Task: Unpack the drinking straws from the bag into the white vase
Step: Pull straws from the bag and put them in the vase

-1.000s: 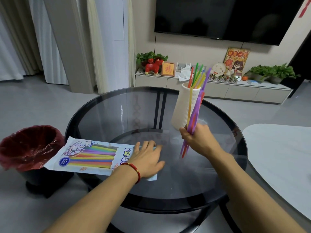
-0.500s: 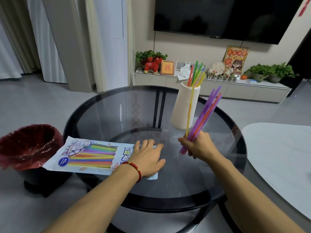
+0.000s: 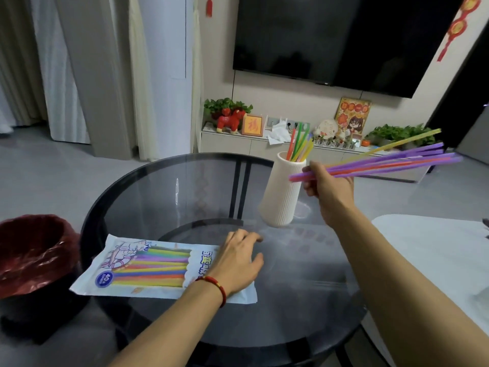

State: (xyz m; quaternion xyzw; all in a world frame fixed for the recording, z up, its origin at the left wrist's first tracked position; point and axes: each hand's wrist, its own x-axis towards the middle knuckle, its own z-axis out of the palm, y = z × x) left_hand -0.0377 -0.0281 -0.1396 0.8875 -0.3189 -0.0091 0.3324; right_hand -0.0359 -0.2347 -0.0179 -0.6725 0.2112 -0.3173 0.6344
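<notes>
Right hand (image 3: 328, 188) gripped thin plastic straws (image 3: 383, 162) just beside the ribbed white vase (image 3: 281, 197); left hand (image 3: 235, 263) lay flat on the glossy bag (image 3: 148, 268) at the round glass table's (image 3: 164, 197) near edge

Straw bundle (image 3: 383, 162) near-horizontal beside upright white vase (image 3: 284, 192); bag (image 3: 148, 268) flat on table.

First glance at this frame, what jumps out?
The fan of purple, red and yellow straws held nearly level in the right hand, pointing right, just beside the white vase, which already holds a few upright straws. Next, the printed straw bag lying flat at the near left of the glass table, with the left hand resting on its right end. A red-lined bin stands left of the table.
</notes>
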